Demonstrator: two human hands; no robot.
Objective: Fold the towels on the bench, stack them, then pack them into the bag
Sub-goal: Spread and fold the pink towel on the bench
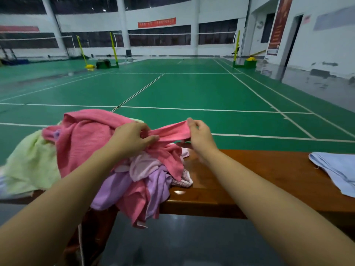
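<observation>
At mid-frame I have my left hand (132, 138) and right hand (199, 134) each pinching the pink towel (84, 137), stretching one edge taut between them, I judge to find its corners before folding. The rest of it drapes over the jumbled pile (138, 181) at the left end of the bench (249, 175), whose purple and green towels may drag along. A blue cloth (334, 169) lies at the right edge; I see no bag.

Setting: indoor sports hall, badminton courts. Green court floor (192, 89) marked with white lines. Nets (172, 33) strung between yellow posts (113, 48) at far side. High white walls, dark window bands, red banner (156, 22) far centre. Wooden bench (249, 181) stands courtside, near.
</observation>
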